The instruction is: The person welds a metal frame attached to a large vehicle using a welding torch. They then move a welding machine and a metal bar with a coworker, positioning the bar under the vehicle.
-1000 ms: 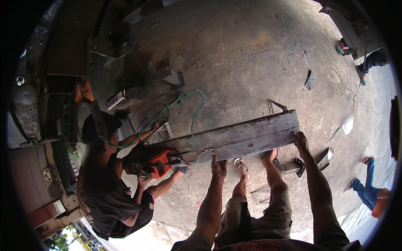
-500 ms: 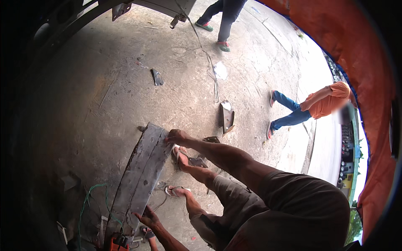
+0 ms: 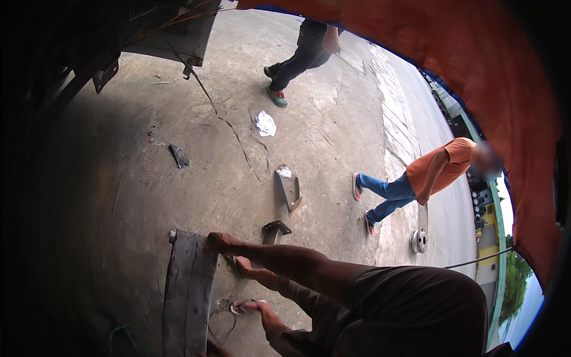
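Observation:
A long grey, worn beam [image 3: 191, 285], its surface scuffed and a line running down its length, stands out from the lower edge at left of centre. My right hand [image 3: 221, 243] has its fingers closed round the corner of the beam's far end. Only a small part of my left hand [image 3: 215, 348] shows at the bottom edge, beside the beam's near part; its fingers are hidden. My sandalled feet, including one foot [image 3: 248, 306], stand to the right of the beam.
Brown metal brackets [image 3: 288, 189] and a white crumpled piece [image 3: 265, 124] lie on the concrete. A dark flat piece [image 3: 178, 156] and a cable [image 3: 229, 125] are farther left. A person in orange [image 3: 443, 169] and a person in dark trousers [image 3: 300, 59] walk nearby. A wheel rim [image 3: 418, 241] stands right.
My view has shifted, so the beam sits lower and my left hand has nearly left the picture. The orange tool at the beam's near end is out of sight. Both people have stepped along.

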`<action>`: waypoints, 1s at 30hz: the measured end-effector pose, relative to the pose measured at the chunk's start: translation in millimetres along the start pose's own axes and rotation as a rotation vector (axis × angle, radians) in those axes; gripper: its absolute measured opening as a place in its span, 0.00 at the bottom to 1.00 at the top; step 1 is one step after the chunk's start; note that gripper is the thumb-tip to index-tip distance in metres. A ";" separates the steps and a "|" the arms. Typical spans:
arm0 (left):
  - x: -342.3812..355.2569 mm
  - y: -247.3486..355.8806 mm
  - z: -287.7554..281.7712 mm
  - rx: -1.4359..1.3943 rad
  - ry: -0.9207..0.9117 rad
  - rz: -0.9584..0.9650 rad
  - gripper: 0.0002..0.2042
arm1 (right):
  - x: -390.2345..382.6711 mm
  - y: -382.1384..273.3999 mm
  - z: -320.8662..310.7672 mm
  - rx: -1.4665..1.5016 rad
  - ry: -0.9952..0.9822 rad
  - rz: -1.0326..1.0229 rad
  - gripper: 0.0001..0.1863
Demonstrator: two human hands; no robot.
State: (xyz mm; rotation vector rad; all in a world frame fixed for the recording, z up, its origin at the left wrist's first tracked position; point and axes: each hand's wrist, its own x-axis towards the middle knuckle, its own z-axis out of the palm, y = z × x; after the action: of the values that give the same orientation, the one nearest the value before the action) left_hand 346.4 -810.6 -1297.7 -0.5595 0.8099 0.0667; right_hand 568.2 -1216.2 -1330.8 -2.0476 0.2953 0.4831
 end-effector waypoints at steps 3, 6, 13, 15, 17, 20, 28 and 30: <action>18.3 -2.4 -1.0 0.115 0.033 0.058 0.35 | 2.1 -12.6 1.9 0.003 -0.028 0.027 0.26; 36.9 -14.9 0.6 0.228 0.087 0.060 0.35 | -4.8 -1.2 8.0 0.117 0.047 -0.017 0.27; 43.8 18.2 25.1 0.506 0.099 0.186 0.33 | -25.0 -46.7 21.7 0.062 -0.159 0.005 0.26; 43.8 24.6 22.6 0.638 0.139 0.191 0.33 | -44.2 -32.1 28.1 0.063 -0.149 0.053 0.26; 24.9 48.3 25.8 0.734 0.149 0.295 0.33 | -32.9 -50.0 66.6 0.066 -0.231 0.010 0.26; 8.1 55.7 24.1 0.914 0.238 0.359 0.32 | -51.5 -57.2 99.5 0.053 -0.276 0.038 0.26; -28.8 93.9 12.0 1.199 0.373 0.686 0.31 | -109.6 -70.0 136.4 -0.015 -0.445 0.074 0.27; -29.0 95.5 10.8 1.256 0.385 0.729 0.30 | -115.7 -71.4 133.7 -0.032 -0.441 0.093 0.27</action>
State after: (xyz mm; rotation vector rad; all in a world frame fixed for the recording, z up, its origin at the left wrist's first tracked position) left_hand 308.1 -719.3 -1314.1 0.9500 1.2067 0.1027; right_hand 464.5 -1063.4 -1283.1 -1.9016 0.1160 0.9818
